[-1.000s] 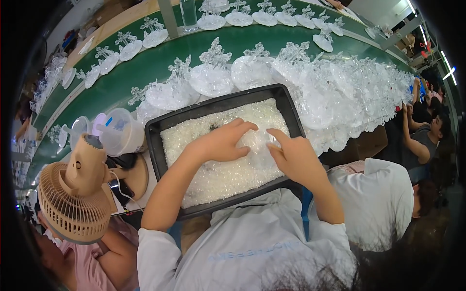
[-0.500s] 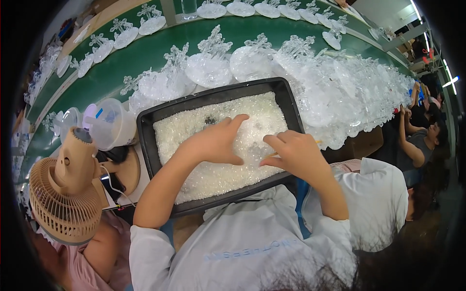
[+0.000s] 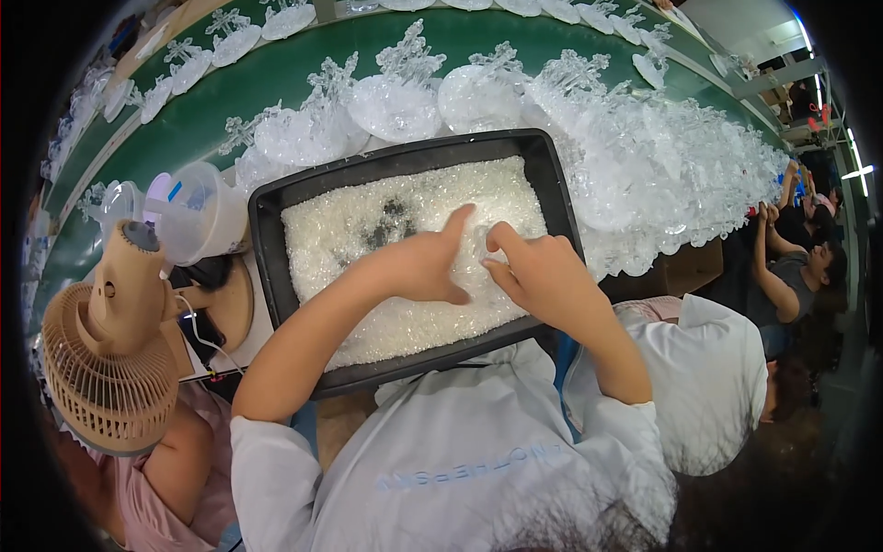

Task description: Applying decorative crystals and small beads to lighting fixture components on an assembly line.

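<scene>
A black rectangular tray [image 3: 276, 198] lies in front of me, filled with small clear plastic pieces [image 3: 349, 230]. My left hand [image 3: 418, 267] rests on the pieces near the tray's middle, index finger stretched out. My right hand [image 3: 538, 276] is just to its right, fingers pinched around a small clear piece [image 3: 480, 241] that sits between the two hands. What the left hand grips, if anything, is hidden.
Behind the tray, clear plastic snowflake ornaments and discs [image 3: 589, 110] crowd a green conveyor belt [image 3: 303, 46]. A beige desk fan [image 3: 110, 350] and a clear lidded cup [image 3: 198, 212] stand at the left. Other people sit at left [image 3: 175, 478] and right [image 3: 791, 276].
Both hands have slid toward the tray's right half and drawn close together. The right hand's fingers have closed on a clear piece.
</scene>
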Demonstrator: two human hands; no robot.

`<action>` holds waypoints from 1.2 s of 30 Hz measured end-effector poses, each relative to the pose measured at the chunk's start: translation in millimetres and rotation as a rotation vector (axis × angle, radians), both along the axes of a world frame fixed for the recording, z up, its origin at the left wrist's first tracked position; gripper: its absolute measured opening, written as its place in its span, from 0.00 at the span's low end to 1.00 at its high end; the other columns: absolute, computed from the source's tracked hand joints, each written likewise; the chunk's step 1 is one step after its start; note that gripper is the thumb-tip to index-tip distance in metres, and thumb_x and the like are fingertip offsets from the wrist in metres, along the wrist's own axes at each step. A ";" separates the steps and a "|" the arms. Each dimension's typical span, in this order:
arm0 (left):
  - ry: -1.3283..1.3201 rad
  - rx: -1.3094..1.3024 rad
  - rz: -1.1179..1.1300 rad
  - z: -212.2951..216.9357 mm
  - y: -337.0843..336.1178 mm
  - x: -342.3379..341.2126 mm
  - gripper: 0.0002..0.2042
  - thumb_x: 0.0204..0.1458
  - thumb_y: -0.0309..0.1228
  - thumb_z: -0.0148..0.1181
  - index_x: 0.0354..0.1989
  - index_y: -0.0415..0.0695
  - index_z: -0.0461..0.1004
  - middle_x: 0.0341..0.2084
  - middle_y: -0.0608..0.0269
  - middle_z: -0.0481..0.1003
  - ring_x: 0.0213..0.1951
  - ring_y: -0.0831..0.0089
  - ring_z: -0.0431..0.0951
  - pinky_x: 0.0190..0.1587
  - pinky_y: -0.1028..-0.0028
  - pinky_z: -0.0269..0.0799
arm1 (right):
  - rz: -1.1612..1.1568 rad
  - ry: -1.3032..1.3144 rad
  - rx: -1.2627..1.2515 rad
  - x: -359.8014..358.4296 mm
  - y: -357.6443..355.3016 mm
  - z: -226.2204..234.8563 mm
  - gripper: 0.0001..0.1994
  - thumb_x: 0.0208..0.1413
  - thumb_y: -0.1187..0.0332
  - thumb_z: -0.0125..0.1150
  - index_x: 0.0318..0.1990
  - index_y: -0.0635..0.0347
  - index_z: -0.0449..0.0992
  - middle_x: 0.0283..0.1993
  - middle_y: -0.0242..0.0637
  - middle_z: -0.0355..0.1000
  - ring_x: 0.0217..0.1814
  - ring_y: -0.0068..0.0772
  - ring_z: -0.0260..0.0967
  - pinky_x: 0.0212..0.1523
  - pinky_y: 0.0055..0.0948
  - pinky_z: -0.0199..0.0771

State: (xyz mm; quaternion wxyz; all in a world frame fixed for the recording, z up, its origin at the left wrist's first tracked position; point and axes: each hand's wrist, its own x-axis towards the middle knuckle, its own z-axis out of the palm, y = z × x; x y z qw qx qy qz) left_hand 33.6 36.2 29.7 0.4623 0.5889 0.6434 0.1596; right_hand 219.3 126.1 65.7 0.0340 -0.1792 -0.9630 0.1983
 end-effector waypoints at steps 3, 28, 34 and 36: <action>-0.285 -0.101 0.063 5.5 -0.8 7.6 0.50 0.46 0.33 0.71 0.73 0.48 0.39 0.34 0.49 0.76 0.36 0.61 0.80 0.39 0.66 0.75 | -0.045 0.079 -0.042 -0.9 0.9 2.8 0.10 0.58 0.67 0.61 0.43 0.56 0.67 0.16 0.43 0.67 0.18 0.50 0.68 0.20 0.37 0.63; -0.498 0.261 0.223 15.8 3.0 1.1 0.32 0.69 0.48 0.36 0.68 0.28 0.54 0.67 0.42 0.60 0.70 0.58 0.57 0.70 0.66 0.49 | -0.710 0.748 -1.636 63.4 0.0 -38.8 0.06 0.62 0.73 0.59 0.45 0.61 0.73 0.28 0.32 0.73 0.18 0.11 0.57 0.15 0.13 0.50; -0.397 0.433 0.119 24.0 4.3 -3.3 0.32 0.67 0.47 0.38 0.68 0.31 0.56 0.66 0.42 0.61 0.69 0.56 0.59 0.69 0.66 0.50 | -0.650 0.856 -1.792 61.3 -5.2 -43.4 0.07 0.64 0.73 0.58 0.47 0.61 0.75 0.28 0.30 0.72 0.18 0.11 0.57 0.15 0.12 0.50; -0.306 0.350 0.066 25.5 5.5 -2.1 0.34 0.65 0.50 0.38 0.68 0.32 0.57 0.66 0.42 0.62 0.69 0.56 0.60 0.69 0.66 0.51 | -0.637 0.871 -1.810 59.5 -6.3 -46.4 0.07 0.64 0.73 0.57 0.47 0.61 0.76 0.28 0.30 0.72 0.18 0.11 0.57 0.15 0.12 0.50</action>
